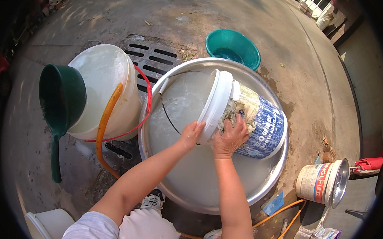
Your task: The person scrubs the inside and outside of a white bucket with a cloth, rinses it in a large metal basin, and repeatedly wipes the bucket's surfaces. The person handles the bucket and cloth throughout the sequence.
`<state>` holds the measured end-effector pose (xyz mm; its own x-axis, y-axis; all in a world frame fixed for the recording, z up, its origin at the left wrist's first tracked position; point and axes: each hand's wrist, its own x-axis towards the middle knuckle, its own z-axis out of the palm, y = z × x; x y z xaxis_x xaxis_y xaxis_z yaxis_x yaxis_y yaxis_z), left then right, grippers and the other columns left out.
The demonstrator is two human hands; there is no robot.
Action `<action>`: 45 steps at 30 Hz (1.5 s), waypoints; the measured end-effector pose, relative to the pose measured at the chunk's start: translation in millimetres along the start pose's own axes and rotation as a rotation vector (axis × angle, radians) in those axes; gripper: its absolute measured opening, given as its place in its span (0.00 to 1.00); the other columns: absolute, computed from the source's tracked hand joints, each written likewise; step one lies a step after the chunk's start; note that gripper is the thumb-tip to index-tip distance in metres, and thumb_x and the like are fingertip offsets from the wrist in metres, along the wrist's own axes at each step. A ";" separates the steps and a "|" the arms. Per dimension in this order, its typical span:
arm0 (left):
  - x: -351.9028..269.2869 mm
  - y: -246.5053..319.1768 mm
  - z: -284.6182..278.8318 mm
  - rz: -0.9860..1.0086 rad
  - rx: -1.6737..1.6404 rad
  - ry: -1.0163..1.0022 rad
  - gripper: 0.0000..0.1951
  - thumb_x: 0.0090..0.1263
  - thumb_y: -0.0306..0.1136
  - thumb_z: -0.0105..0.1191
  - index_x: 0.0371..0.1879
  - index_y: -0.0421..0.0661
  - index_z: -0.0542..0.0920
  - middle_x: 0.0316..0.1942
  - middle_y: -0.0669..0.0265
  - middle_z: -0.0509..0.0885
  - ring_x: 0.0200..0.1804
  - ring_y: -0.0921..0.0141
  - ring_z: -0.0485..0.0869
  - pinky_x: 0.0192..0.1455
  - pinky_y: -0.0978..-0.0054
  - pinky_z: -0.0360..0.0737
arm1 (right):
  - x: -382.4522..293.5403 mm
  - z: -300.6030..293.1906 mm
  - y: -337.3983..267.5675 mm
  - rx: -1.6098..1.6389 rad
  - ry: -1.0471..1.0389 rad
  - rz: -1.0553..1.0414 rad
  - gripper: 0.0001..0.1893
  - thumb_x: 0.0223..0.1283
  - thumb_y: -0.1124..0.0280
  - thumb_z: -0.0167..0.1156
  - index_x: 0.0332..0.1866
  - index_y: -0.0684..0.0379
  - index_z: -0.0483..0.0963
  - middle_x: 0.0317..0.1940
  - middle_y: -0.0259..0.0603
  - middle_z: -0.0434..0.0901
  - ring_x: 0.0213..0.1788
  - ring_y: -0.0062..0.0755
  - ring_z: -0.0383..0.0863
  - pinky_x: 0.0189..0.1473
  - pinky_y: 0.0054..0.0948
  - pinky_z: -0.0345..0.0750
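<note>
A plastic paint bucket (262, 126) with a blue printed label and white rim lies on its side in a wide metal basin (280, 156) of cloudy water. Its mouth faces left, and its wire handle with a white grip hangs over the water. My left hand (191, 135) grips the bucket's rim at the lower side. My right hand (231, 136) presses a crumpled wet cloth or scrubbing wad (229, 115) against the bucket's side, just behind the rim, where the label looks torn. What the right fingers enclose is partly hidden.
Left stands a white bucket (127, 106) of cloudy water with a red handle, an orange hose (107, 121) and a dark green dipper (63, 93). A green basin (234, 47) sits beyond, near a drain grate (159, 57). A labelled bucket (315, 182) stands right; another white bucket (54, 224) is lower left.
</note>
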<state>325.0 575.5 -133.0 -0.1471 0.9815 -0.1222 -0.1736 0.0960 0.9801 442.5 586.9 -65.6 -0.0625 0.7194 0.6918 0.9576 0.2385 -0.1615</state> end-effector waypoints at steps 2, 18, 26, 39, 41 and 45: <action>1.3 -1.7 -1.8 0.018 0.028 -0.007 0.19 0.72 0.47 0.46 0.29 0.41 0.74 0.21 0.74 0.69 0.26 0.78 0.65 0.28 0.76 0.66 | -27.1 -9.9 2.1 0.017 -0.044 -0.076 0.17 0.29 0.76 0.62 0.33 0.52 0.76 0.56 0.37 0.69 0.59 0.42 0.65 0.52 0.43 0.62; -19.1 -6.6 -7.2 -0.130 0.095 -0.091 0.21 0.74 0.48 0.44 0.44 0.40 0.77 0.37 0.72 0.78 0.40 0.79 0.70 0.47 0.80 0.69 | 113.5 10.4 103.3 -0.262 -0.224 0.317 0.16 0.46 0.61 0.62 0.43 0.47 0.77 0.52 0.34 0.72 0.58 0.38 0.69 0.55 0.48 0.67; -15.7 8.2 -7.0 -0.113 0.062 -0.065 0.19 0.74 0.48 0.44 0.38 0.42 0.77 0.34 0.74 0.78 0.39 0.80 0.71 0.47 0.80 0.68 | 61.5 -21.6 187.9 -0.357 -0.040 0.451 0.15 0.43 0.64 0.63 0.41 0.48 0.75 0.53 0.31 0.71 0.58 0.40 0.68 0.55 0.46 0.69; -11.3 68.6 12.8 -0.258 -0.025 -0.080 0.19 0.74 0.46 0.42 0.44 0.40 0.74 0.39 0.66 0.79 0.42 0.74 0.74 0.48 0.75 0.71 | -101.0 -3.5 189.8 -0.222 -0.165 1.166 0.26 0.53 0.64 0.57 0.56 0.64 0.61 0.53 0.60 0.65 0.59 0.56 0.63 0.58 0.45 0.65; -6.7 82.2 18.8 -0.310 -0.020 -0.018 0.15 0.73 0.38 0.44 0.49 0.40 0.72 0.45 0.62 0.78 0.46 0.71 0.75 0.51 0.73 0.71 | -103.0 -4.7 185.6 0.005 -0.265 1.332 0.26 0.53 0.68 0.58 0.57 0.63 0.63 0.51 0.56 0.70 0.51 0.52 0.72 0.54 0.43 0.69; -35.7 73.5 13.8 0.320 0.374 0.174 0.20 0.63 0.24 0.50 0.55 0.42 0.66 0.48 0.60 0.74 0.46 0.68 0.73 0.51 0.71 0.70 | -75.8 -17.6 145.9 0.679 0.006 1.356 0.18 0.54 0.75 0.58 0.51 0.64 0.70 0.41 0.42 0.77 0.38 0.31 0.77 0.41 0.30 0.74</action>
<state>330.9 549.8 -54.5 -0.3013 0.9323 0.2000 0.2614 -0.1209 0.9576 591.9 555.7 -129.2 0.7361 0.6330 -0.2396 -0.0191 -0.3344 -0.9422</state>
